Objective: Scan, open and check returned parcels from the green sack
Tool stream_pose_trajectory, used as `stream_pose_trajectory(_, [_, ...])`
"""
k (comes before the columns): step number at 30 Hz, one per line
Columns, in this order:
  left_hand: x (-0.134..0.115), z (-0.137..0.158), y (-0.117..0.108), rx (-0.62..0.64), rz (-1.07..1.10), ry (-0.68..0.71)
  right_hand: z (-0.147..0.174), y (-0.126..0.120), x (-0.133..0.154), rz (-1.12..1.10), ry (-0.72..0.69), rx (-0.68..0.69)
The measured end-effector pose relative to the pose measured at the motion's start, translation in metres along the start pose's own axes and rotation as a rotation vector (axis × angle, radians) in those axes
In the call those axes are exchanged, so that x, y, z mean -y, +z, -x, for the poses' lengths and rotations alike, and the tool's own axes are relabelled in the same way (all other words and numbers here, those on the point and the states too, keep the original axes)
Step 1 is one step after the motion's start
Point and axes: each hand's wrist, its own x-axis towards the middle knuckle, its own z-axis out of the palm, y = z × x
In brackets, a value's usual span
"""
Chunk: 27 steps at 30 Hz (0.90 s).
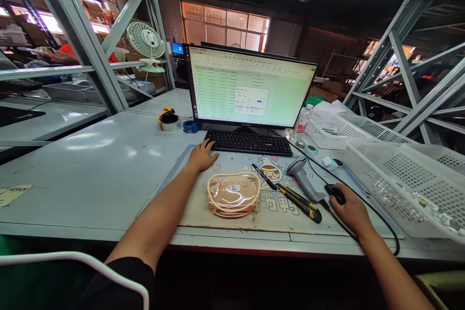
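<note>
My left hand lies at the left end of the black keyboard, its fingers stretched onto the keys. Over on the right, my right hand is wrapped round a black computer mouse. Between my arms a clear-fronted, peach-edged pouch with a small white label rests on the printed desk mat. To its right lie a black pen, a yellow-and-black utility knife and a grey barcode scanner with its cable. Behind the keyboard the monitor shows a table and a small dialog window.
White perforated baskets line the right side, beside a plastic bottle. A tape dispenser and a blue tape roll sit left of the monitor. A green fan is clipped to the metal rack.
</note>
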Motion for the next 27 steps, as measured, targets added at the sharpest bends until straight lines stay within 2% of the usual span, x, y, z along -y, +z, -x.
stream_pose_trajectory(7, [0.001, -0.004, 0.006, -0.024, -0.004, 0.032, 0.001, -0.003, 0.003, -0.009, -0.026, 0.006])
stream_pose_trajectory(13, [-0.013, -0.006, 0.009, -0.028, -0.022, 0.107, -0.003, -0.004, 0.003, 0.016, 0.016, -0.120])
stream_pose_trajectory(19, [-0.018, -0.008, 0.010, -0.046, -0.014, 0.136, -0.011, 0.002, -0.003, 0.032, 0.048, -0.008])
stream_pose_trajectory(27, [-0.015, -0.009, 0.013, -0.056, 0.001, 0.153, -0.009, 0.002, -0.002, 0.051, 0.043, 0.010])
